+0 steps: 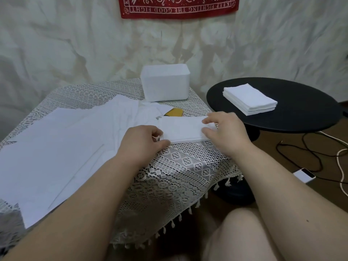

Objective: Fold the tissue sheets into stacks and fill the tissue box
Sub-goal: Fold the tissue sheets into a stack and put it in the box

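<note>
A small folded tissue stack point(181, 129) lies on the lace-covered table point(180, 166) near its right edge. My left hand point(145, 142) pinches the stack's left end between thumb and fingers. My right hand point(224, 130) grips its right end with curled fingers on top. A white tissue box point(165, 85) stands upright at the table's far edge. Large unfolded white tissue sheets point(62, 147) spread over the left of the table. A finished folded stack point(249, 98) rests on the black round side table point(293, 117).
A yellow object point(175, 112) lies partly under a sheet just behind the stack in my hands. Cables point(316, 153) and a small white device point(304, 175) lie on the floor at right. My knee point(237, 236) is at the bottom. A red banner point(178, 6) hangs on the wall.
</note>
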`<state>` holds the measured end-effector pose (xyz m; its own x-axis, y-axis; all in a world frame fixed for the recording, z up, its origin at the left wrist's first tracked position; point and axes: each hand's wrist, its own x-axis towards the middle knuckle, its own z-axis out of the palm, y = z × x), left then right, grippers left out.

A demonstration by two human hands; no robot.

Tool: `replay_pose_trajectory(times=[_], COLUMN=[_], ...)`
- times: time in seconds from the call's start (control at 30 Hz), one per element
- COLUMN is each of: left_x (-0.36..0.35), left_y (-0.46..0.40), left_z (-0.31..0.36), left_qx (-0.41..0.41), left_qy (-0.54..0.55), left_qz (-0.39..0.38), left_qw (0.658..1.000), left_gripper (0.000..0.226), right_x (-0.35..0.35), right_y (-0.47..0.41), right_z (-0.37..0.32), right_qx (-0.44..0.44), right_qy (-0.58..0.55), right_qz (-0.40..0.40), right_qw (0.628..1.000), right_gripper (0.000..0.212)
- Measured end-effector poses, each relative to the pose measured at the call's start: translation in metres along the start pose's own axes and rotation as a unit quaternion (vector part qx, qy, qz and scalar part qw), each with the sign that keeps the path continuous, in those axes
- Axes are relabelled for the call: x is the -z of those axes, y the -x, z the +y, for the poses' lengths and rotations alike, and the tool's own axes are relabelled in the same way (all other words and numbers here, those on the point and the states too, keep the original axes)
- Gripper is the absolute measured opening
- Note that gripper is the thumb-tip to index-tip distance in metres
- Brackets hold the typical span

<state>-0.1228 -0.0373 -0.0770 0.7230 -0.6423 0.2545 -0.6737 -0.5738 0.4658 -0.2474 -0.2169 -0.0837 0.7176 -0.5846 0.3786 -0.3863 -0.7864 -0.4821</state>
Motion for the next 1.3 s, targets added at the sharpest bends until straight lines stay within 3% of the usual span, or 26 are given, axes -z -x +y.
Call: replay_pose_trajectory(times=[0.13, 0.23, 0.4, 0.6, 0.73, 0.87, 1.1, 1.3], left_x=[-0.001, 0.000, -0.001, 0.000, -0.001, 0.000, 0.002, 0.001], left_y=[-0.002, -0.003, -0.004, -0.004, -0.004, -0.003, 0.001, 0.000], left_z=[-0.004, -0.008, -0.011, -0.013, -0.014, -0.014, -0.010, -0.009], left_qx=[0.001, -0.004, -0.010, -0.015, -0.018, -0.017, -0.011, -0.014], left_qy=[0.001, 0.002, 0.008, 0.020, 0.040, 0.053, 0.097, 0.048], left_qz=[-0.005, -0.014, -0.026, -0.030, -0.025, -0.017, -0.007, -0.008], left_qw=[1.000, 1.000, 1.000, 0.999, 0.999, 0.998, 0.995, 0.999], left_gripper=[0.026, 0.024, 0.026, 0.025, 0.026, 0.025, 0.039, 0.016], right_x=[-0.006, -0.012, -0.011, -0.014, -0.012, -0.017, -0.021, -0.022], right_y=[0.000, 0.001, 0.000, 0.002, 0.004, 0.006, 0.006, 0.005], right_z=[-0.016, -0.021, -0.019, -0.020, -0.022, -0.025, -0.022, -0.020], right_qx=[0.112, 0.112, 0.100, 0.060, 0.111, 0.166, 0.165, 0.180], right_qy=[0.000, -0.006, -0.029, -0.058, -0.047, -0.023, -0.024, -0.025], right_qz=[-0.028, -0.093, -0.115, -0.092, -0.040, -0.040, -0.048, -0.038], right_qw=[0.993, 0.989, 0.988, 0.992, 0.992, 0.985, 0.985, 0.983], right_gripper=[0.016, 0.017, 0.018, 0.016, 0.016, 0.012, 0.013, 0.012])
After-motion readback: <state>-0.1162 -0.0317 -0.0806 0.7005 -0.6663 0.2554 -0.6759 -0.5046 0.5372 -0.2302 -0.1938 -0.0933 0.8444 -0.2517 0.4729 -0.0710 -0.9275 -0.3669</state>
